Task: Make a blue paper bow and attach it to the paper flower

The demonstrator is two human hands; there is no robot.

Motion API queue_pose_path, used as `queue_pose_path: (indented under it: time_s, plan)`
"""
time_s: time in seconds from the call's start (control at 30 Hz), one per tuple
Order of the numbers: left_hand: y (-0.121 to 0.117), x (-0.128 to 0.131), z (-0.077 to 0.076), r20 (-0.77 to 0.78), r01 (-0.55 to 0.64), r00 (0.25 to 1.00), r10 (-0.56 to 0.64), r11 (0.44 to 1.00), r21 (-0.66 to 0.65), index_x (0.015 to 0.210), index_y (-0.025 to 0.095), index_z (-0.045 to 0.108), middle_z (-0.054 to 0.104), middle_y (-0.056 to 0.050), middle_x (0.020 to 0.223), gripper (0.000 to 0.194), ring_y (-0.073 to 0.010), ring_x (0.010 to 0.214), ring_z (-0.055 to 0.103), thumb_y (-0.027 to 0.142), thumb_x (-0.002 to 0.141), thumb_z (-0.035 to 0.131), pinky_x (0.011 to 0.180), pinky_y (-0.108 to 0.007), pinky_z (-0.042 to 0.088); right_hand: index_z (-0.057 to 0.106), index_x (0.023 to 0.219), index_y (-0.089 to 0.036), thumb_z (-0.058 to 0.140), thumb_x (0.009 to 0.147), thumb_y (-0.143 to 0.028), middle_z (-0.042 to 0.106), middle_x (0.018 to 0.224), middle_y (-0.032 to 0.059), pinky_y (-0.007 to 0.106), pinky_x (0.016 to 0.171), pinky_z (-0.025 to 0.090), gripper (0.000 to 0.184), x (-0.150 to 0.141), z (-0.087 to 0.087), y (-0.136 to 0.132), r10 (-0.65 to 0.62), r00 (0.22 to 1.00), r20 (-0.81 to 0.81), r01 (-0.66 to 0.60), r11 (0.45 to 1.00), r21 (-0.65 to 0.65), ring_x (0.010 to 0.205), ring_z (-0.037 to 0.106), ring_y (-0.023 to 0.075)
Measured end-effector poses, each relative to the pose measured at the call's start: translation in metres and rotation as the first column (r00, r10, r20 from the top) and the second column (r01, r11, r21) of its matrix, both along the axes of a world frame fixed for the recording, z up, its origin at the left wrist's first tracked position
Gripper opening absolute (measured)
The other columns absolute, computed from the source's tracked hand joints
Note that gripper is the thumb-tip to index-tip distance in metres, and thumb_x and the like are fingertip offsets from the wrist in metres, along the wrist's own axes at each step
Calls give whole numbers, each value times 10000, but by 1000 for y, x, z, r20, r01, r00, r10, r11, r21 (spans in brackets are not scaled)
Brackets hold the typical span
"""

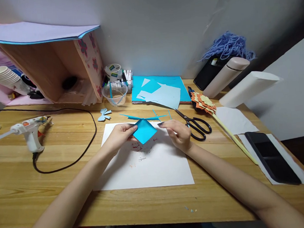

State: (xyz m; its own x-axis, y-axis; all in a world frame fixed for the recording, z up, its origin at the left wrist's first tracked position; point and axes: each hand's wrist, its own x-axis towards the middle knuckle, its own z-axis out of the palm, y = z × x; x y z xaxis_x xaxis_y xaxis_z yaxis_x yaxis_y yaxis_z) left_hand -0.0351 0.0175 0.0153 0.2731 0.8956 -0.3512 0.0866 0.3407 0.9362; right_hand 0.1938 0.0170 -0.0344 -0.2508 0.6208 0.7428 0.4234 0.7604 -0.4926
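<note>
A small blue paper square point(144, 131) lies tilted like a diamond on a white sheet point(156, 166) in the middle of the wooden desk point(42, 193). My left hand point(120, 134) pinches its left corner between thumb and fingers. My right hand point(177, 133) rests just right of the square, fingers curled, fingertips near its right corner. Whether the right hand grips the paper is unclear. Thin blue paper strips point(141, 117) lie just beyond the square.
Black scissors point(195, 124) lie right of my right hand. A glue gun point(29, 132) with black cord point(90, 133) stands at left. Blue paper stack point(160, 88), plastic cup point(115, 93), markers, orange paper flower on a stick point(203, 103), phone point(272, 157), bottles at back right.
</note>
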Motion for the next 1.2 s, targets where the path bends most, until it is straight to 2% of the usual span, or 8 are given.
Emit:
queue_pose_path:
  time_s: [0.1, 0.17, 0.27, 0.33, 0.43, 0.57, 0.73, 1.2]
  plan:
    - [0, 1, -2, -22, 4, 1000, -4, 1000, -7, 641, 133, 617, 637, -19, 581, 382, -134, 545, 598, 507, 648, 691, 609, -264, 505, 680, 765, -180, 450, 906, -405, 681, 652, 46, 298, 619, 530, 351, -9, -1, -1, -32, 988, -153, -34, 912, -410, 617, 653, 160]
    - [0, 1, -5, -27, 32, 999, -32, 999, -5, 626, 130, 603, 624, -18, 554, 382, -128, 512, 582, 503, 668, 672, 576, -256, 490, 655, 772, -158, 529, 844, -477, 644, 574, 24, 265, 513, 510, 351, -16, -2, -1, -15, 962, -274, -181, 714, -677, 507, 615, 143]
    - [1, 2, -9, -11, 92, 996, -92, 996, -18, 621, 130, 590, 601, -16, 524, 386, -126, 476, 559, 506, 680, 654, 529, -259, 469, 625, 769, -136, 648, 730, -510, 596, 498, -7, 215, 387, 439, 377, -23, -2, -1, -8, 915, -404, -362, 430, -827, 397, 544, 110]
    - [1, 3, -12, 2, 119, 993, -119, 992, -33, 642, 126, 595, 596, -17, 522, 386, -126, 466, 549, 507, 687, 646, 512, -262, 461, 619, 728, -130, 705, 675, -486, 587, 483, -16, 190, 355, 398, 370, -25, -2, 0, -11, 906, -424, -390, 369, -844, 364, 505, 84]
    - [-1, 7, -15, 31, 60, 998, -59, 997, -39, 667, 125, 585, 567, 5, 495, 380, -107, 430, 517, 499, 707, 643, 495, -255, 451, 611, 687, -129, 735, 639, -470, 613, 506, 1, 176, 336, 375, 366, -26, -2, 0, -59, 893, -445, -396, 363, -843, 365, 498, 73]
    - [-8, 17, -15, 30, -52, 998, 56, 990, -130, 720, 119, 611, 591, 0, 505, 405, -113, 457, 554, 521, 713, 651, 523, -257, 484, 618, 676, -131, 726, 650, -469, 621, 514, 7, 176, 331, 374, 355, -28, -6, -1, -131, 874, -468, -381, 415, -827, 365, 495, 69]
    - [-14, 21, -17, 133, 123, 987, -95, 967, -222, 884, 127, 701, 727, -101, 811, 354, -165, 720, 682, 431, 703, 706, 657, -251, 534, 624, 678, -132, 729, 654, -454, 601, 497, -11, 176, 335, 364, 340, -30, -8, -3, -150, 867, -476, -370, 447, -815, 357, 482, 63]
    - [-13, 19, -17, 110, 135, 988, -111, 961, -240, 874, 106, 704, 731, -117, 853, 289, -165, 743, 690, 347, 715, 714, 721, -266, 547, 628, 670, -126, 757, 640, -393, 600, 483, -13, 186, 370, 365, 298, -29, -10, -3, -143, 863, -485, -377, 460, -804, 374, 490, 71]
